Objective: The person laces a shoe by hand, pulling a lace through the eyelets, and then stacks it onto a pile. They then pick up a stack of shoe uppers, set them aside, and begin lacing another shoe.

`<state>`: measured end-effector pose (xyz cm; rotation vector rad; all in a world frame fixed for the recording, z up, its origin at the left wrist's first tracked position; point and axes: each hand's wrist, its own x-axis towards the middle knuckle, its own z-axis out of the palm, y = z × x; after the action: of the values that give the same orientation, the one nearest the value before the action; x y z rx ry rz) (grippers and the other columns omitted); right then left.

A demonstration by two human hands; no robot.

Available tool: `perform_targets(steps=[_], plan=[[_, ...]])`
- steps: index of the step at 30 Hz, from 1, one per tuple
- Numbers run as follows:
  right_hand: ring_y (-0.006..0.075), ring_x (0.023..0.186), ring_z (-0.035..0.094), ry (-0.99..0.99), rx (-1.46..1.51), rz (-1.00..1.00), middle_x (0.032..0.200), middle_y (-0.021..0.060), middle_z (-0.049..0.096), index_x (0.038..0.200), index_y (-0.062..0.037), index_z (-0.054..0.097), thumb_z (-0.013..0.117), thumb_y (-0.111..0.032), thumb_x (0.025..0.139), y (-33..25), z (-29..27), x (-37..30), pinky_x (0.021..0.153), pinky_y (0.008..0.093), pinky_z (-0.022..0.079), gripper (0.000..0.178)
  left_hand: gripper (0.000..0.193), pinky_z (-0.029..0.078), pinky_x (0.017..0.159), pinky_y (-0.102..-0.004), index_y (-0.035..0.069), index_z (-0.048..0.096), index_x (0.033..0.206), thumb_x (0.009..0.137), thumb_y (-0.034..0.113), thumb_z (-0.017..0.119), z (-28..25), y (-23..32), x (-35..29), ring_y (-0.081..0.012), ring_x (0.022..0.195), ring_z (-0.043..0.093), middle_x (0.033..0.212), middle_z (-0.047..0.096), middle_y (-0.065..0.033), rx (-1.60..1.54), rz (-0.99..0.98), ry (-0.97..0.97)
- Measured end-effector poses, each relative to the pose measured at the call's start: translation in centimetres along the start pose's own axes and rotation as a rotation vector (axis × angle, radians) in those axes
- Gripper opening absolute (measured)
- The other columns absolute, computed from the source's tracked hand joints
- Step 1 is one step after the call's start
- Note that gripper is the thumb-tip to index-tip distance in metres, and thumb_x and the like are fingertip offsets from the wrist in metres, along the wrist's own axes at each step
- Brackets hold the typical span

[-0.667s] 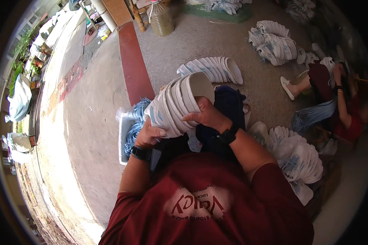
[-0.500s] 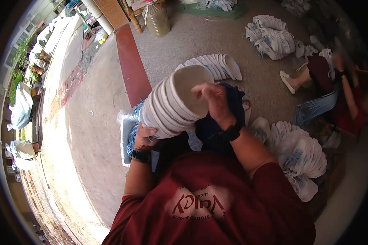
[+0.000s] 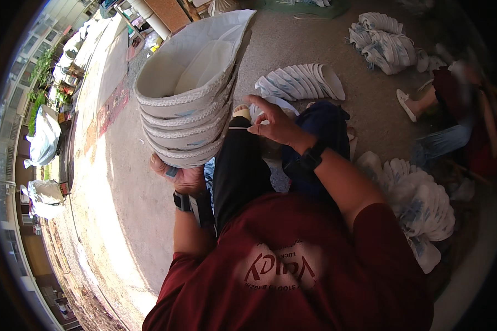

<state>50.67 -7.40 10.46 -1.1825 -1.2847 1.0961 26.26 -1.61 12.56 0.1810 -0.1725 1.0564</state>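
Up close, the stack of white caps [image 3: 188,99] filled the upper left of the view, a nested pile of soft fabric crowns with stitched, ribbed brims, some edged in pale blue. About six brims could be counted one under another, the topmost lying open like a bowl with a smooth white lining. The left hand [image 3: 181,176] sat beneath the pile, its fingers curled up around the lowest cap and bearing the whole stack from below; a dark watch band [image 3: 182,201] circled that wrist. The right hand [image 3: 276,124] hovered just beside the stack, apart from it, with thumb and forefinger pinched together on something too small to tell and the other fingers loosely spread. It wore a black wrist band [image 3: 310,159]. Both arms came out of a dark red shirt [image 3: 292,265] with pale lettering on the chest.

On the grey, gritty concrete floor [image 3: 121,187] lay three more heaps of the same white caps: a fanned row [image 3: 301,83] beyond the right hand, a loose heap [image 3: 384,41] farther off at the top right, and a big overlapping pile [image 3: 425,204] at the right elbow. Another person [image 3: 458,118] sat at the right edge, blurred, one foot in a pale sandal.
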Motion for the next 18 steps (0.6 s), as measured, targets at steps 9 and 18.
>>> perform_targets(steps=[9,18], plan=[[0.0158,0.050,0.043,0.334,-0.038,-0.151,0.053,0.0031,0.047,0.062,0.0010,0.051,0.056,-0.024,0.087,5.0,0.2,6.7,0.052,0.0290,0.035,0.036,0.075,0.024,0.107,-0.0547,0.002,0.044,0.129,0.067,0.028,0.077,5.4,3.7,-0.5,-0.0291,0.127,0.035,0.137,0.041,-0.0133,-0.064,0.037,-0.277],[0.0149,0.049,0.029,0.975,0.532,-0.460,0.056,-0.0007,0.027,0.058,-0.0111,0.032,0.048,-0.008,0.084,-6.6,-28.2,-1.4,0.051,0.0294,0.027,0.030,0.085,0.027,0.105,-0.0540,0.000,0.038,0.132,0.060,0.023,0.076,4.1,11.5,-2.5,-0.0350,0.127,0.035,0.137,0.037,-0.0183,0.496,0.460,-0.040]])
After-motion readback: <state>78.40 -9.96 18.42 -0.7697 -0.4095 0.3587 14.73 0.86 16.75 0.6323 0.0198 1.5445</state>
